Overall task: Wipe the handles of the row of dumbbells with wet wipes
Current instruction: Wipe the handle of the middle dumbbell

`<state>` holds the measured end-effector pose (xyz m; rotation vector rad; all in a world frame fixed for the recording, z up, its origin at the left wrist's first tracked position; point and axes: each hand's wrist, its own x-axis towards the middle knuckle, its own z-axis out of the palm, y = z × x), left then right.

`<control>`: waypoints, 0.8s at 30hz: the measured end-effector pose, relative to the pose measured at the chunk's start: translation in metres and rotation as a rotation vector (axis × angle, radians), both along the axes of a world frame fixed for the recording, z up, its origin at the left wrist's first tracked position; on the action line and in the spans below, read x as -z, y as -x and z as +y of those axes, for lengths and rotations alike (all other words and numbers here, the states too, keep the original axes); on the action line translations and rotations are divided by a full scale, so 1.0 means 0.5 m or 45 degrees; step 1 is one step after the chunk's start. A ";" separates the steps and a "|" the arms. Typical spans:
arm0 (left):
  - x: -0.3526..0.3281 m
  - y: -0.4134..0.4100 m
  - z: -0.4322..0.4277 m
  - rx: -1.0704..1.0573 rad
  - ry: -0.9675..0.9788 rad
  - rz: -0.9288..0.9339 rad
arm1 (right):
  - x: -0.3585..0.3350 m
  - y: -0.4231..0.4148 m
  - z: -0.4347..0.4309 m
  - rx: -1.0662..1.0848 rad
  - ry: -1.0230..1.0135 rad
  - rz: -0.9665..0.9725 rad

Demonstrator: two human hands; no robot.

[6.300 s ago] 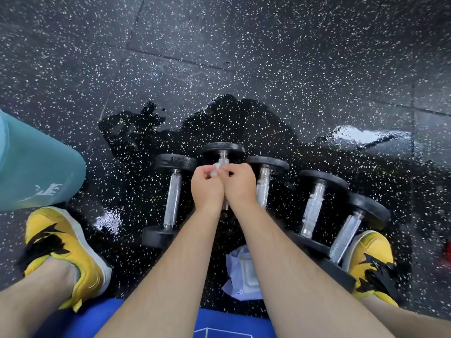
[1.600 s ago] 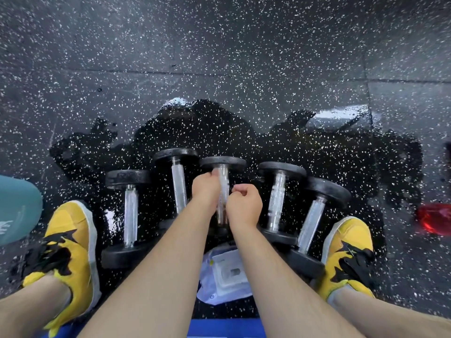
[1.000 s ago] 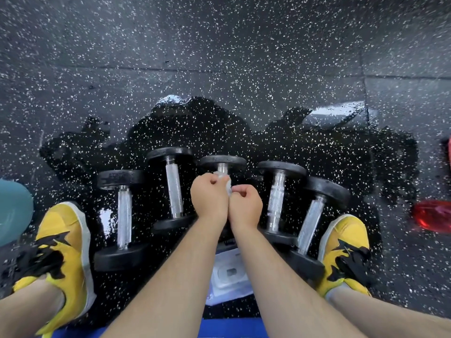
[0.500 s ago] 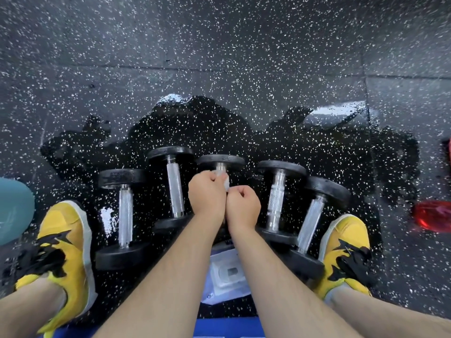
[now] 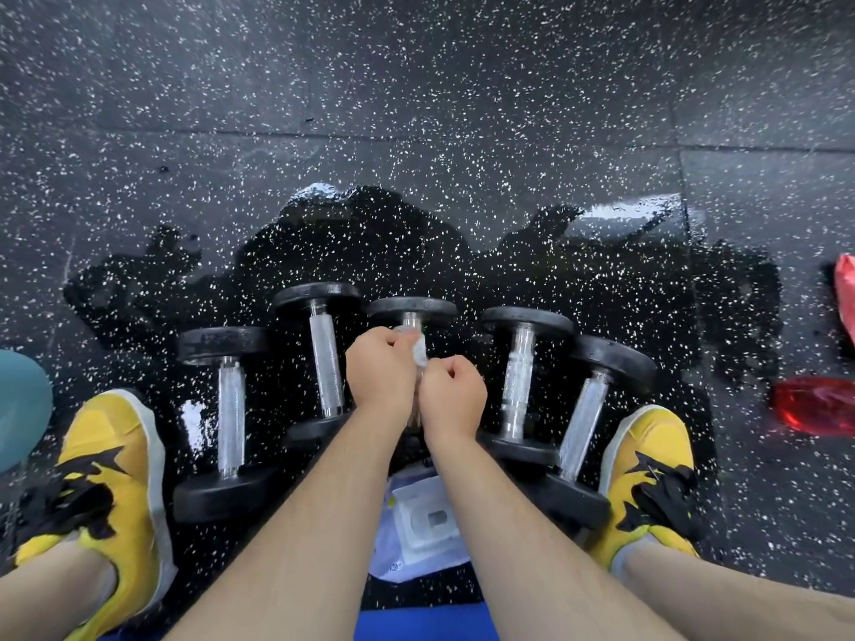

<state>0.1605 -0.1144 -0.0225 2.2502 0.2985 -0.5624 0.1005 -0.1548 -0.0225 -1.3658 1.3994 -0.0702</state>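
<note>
Head view. Five dumbbells (image 5: 231, 409) in a row on the wet floor (image 5: 416, 131). Left hand (image 5: 379, 372) curled, holding wipe (image 5: 420, 351) against the handle of the middle dumbbell (image 5: 412, 309), near its far plate. Right hand (image 5: 455, 393) fisted just beside; cannot tell what it grips. Wipes pack (image 5: 423, 520) on floor under the wrists.

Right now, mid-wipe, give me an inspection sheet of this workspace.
Surface: speckled rubber floor, wet around the row.
Job's things: five dumbbells in a row; middle dumbbell has the wet wipe on its handle; wipes pack between the forearms.
Clutter: red object right, teal object left.
Hands: left hand grips the wipe; right hand curled beside it, hold hidden.
Cables: nothing seen.
Surroundings: yellow shoes flank the row; blue mat at near edge.
</note>
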 end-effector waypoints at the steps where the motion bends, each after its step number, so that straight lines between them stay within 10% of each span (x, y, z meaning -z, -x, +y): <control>1: -0.001 -0.011 -0.005 -0.007 0.005 0.002 | 0.000 -0.001 0.000 0.003 0.006 -0.012; 24: 0.033 0.015 0.048 0.367 0.011 -0.317 | 0.039 -0.047 -0.026 -0.371 0.152 -0.006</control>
